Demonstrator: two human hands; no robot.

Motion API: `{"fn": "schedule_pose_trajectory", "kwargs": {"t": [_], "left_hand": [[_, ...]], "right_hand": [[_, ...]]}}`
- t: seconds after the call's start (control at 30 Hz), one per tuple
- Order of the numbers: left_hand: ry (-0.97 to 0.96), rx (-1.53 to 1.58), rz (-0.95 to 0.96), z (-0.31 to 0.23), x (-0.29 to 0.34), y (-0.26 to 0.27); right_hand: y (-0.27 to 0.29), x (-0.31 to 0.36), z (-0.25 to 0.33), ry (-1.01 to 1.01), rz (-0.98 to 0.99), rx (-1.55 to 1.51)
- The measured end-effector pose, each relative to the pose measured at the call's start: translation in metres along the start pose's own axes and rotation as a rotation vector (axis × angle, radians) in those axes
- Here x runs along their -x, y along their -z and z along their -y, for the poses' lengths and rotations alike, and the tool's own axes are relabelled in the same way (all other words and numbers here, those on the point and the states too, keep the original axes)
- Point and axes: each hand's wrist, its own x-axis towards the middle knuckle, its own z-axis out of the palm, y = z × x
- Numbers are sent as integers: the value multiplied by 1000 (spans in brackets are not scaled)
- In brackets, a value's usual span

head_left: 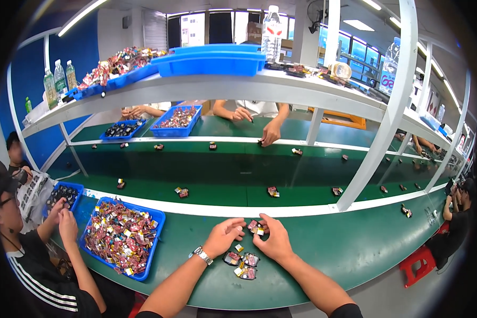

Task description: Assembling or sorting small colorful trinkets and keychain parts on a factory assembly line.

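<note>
Over the green bench, my right hand has its thumb and fingers around a small electronic module with a reddish board and yellow and white parts. Just left of it, my left hand, with a metal-band watch at the wrist, has its fingers slightly curved and apart, with nothing visible in them. Nearer to me lie a dark-cased module, a second module and a third module, close together. A small yellow-and-white piece sits at the top of this group.
At left stands a blue tray heaped with reddish boards, beside a seated co-worker. Modules such as this one lie spaced along the green conveyor. A white post and a shelf rise ahead. Across, another person's hands work.
</note>
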Motion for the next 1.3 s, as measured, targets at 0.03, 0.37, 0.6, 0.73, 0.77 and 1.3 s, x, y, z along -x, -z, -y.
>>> {"fn": "schedule_pose_trajectory", "kwargs": {"t": [0.03, 0.37, 0.6, 0.73, 0.77, 1.3], "left_hand": [[50, 128, 46, -2, 1, -2], [42, 387, -28, -5, 0, -1], [62, 362, -19, -14, -1, -12], [33, 325, 15, -9, 6, -10], [25, 316, 30, -8, 4, -7], [-9, 254, 26, -5, 2, -2]], "right_hand": [[-2, -1, 3, 2, -65, -60], [-18, -11, 22, 196, -171, -30], [2, -14, 9, 143, -2, -65], [10, -14, 11, 185, 75, -22], [9, -16, 10, 218, 82, -21], [5, -24, 5, 289, 144, 25]]}}
